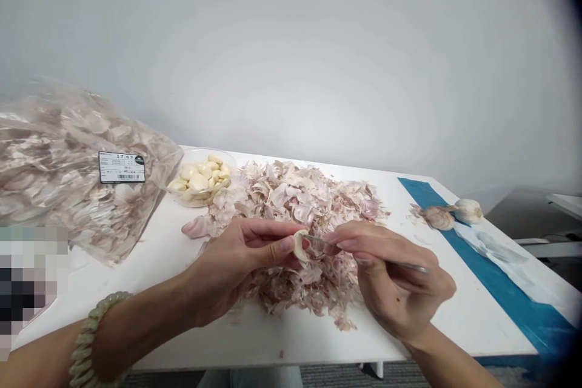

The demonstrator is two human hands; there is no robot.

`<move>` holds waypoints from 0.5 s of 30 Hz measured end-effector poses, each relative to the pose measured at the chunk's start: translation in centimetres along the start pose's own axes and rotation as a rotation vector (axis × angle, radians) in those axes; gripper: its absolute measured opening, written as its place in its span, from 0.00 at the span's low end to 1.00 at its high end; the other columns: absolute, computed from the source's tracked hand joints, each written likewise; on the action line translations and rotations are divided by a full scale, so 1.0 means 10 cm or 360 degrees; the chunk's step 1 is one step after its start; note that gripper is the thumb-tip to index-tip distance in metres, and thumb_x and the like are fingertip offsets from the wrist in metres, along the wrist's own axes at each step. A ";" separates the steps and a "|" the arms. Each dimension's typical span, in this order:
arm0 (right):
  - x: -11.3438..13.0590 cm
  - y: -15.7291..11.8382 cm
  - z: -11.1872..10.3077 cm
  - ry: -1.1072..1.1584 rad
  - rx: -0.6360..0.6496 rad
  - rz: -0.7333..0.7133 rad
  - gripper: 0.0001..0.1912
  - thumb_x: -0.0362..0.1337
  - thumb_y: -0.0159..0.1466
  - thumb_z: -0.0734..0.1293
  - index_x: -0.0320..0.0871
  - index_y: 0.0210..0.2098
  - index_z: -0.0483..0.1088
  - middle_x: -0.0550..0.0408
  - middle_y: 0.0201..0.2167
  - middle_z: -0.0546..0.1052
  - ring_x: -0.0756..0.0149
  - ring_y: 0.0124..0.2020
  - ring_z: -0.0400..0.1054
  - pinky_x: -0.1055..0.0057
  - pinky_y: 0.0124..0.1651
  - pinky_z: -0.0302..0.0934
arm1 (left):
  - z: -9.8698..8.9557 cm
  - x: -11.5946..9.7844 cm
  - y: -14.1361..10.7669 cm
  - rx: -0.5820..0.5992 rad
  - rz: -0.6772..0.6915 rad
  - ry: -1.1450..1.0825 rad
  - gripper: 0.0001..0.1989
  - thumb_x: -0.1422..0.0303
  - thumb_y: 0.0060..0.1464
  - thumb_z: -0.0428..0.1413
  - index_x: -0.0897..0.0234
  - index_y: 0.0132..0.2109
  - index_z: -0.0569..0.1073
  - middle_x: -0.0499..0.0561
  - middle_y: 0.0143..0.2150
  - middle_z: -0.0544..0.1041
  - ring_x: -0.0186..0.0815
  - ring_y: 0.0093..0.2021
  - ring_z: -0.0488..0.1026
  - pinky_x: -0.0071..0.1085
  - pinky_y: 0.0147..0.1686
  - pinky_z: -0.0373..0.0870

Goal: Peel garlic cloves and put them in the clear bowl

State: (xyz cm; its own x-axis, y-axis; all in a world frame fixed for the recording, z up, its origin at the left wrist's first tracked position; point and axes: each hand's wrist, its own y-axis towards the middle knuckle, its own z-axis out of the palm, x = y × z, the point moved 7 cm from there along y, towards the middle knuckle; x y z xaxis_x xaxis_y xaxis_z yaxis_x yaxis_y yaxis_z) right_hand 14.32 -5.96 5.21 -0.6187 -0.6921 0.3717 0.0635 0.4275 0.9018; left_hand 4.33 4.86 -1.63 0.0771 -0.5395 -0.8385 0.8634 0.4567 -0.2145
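My left hand (231,270) pinches a partly peeled garlic clove (300,245) between thumb and fingers, just above a heap of papery garlic skins (291,200). My right hand (391,279) grips a thin metal pick (409,266) whose tip reaches the clove. Both hands hover over the heap. Fingers hide part of the clove, and the tip's exact contact is hard to make out. A larger pinkish piece of skin (196,227) lies at the heap's left edge.
A transparent tub of peeled cloves (200,177) stands behind my left hand. A bulging plastic bag of skins (68,176) with a price label lies at left. Two garlic bulbs (468,211) sit on a blue strip (504,282) along the white table's (454,309) right side.
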 end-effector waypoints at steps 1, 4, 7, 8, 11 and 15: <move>0.00 0.00 0.00 0.0005 0.0001 -0.0002 0.18 0.16 0.56 0.61 0.37 0.41 0.73 0.51 0.33 0.78 0.63 0.35 0.74 0.65 0.34 0.70 | 0.00 0.00 0.00 -0.0014 -0.0004 0.0001 0.09 0.68 0.42 0.66 0.62 0.35 0.81 0.50 0.31 0.80 0.30 0.33 0.73 0.25 0.37 0.69; 0.01 0.01 0.03 0.0035 0.0055 -0.0004 0.19 0.16 0.56 0.60 0.37 0.41 0.72 0.50 0.34 0.78 0.63 0.36 0.74 0.66 0.33 0.70 | -0.02 0.00 0.00 -0.0039 -0.0008 0.0000 0.09 0.67 0.43 0.66 0.62 0.34 0.81 0.49 0.31 0.80 0.29 0.32 0.73 0.24 0.36 0.69; 0.03 0.01 0.06 0.0040 0.0121 -0.0010 0.20 0.16 0.56 0.59 0.37 0.42 0.72 0.50 0.33 0.78 0.63 0.36 0.74 0.66 0.32 0.71 | -0.05 -0.03 0.00 -0.0059 0.0030 0.0014 0.07 0.67 0.45 0.65 0.62 0.35 0.80 0.48 0.31 0.79 0.28 0.32 0.73 0.22 0.36 0.69; 0.04 0.01 0.05 0.0019 0.0111 -0.0018 0.20 0.16 0.56 0.59 0.38 0.42 0.72 0.50 0.33 0.78 0.63 0.36 0.74 0.66 0.32 0.71 | -0.05 -0.05 0.00 -0.0061 0.0053 0.0021 0.07 0.67 0.45 0.64 0.61 0.35 0.80 0.48 0.32 0.79 0.27 0.32 0.73 0.22 0.37 0.69; 0.05 -0.01 0.00 -0.0088 0.0022 -0.0057 0.19 0.17 0.56 0.60 0.38 0.43 0.72 0.50 0.32 0.78 0.62 0.35 0.75 0.66 0.32 0.72 | -0.06 -0.07 0.00 -0.0049 0.0085 0.0035 0.06 0.67 0.46 0.64 0.61 0.35 0.80 0.48 0.34 0.79 0.28 0.33 0.73 0.24 0.39 0.69; 0.13 -0.01 0.00 -0.0289 0.0049 -0.0242 0.18 0.20 0.58 0.62 0.38 0.46 0.71 0.49 0.32 0.79 0.60 0.36 0.75 0.64 0.33 0.72 | -0.04 -0.07 -0.01 -0.0016 0.0066 0.0014 0.07 0.67 0.44 0.65 0.61 0.35 0.80 0.49 0.34 0.79 0.29 0.32 0.74 0.25 0.38 0.70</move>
State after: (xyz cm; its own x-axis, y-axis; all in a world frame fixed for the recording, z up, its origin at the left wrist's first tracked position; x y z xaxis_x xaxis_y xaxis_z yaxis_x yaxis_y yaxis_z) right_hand 13.52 -6.93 5.60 -0.7502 -0.6352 0.1836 -0.0637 0.3458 0.9361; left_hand 4.01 5.47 -1.22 0.1082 -0.5138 -0.8511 0.8543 0.4858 -0.1847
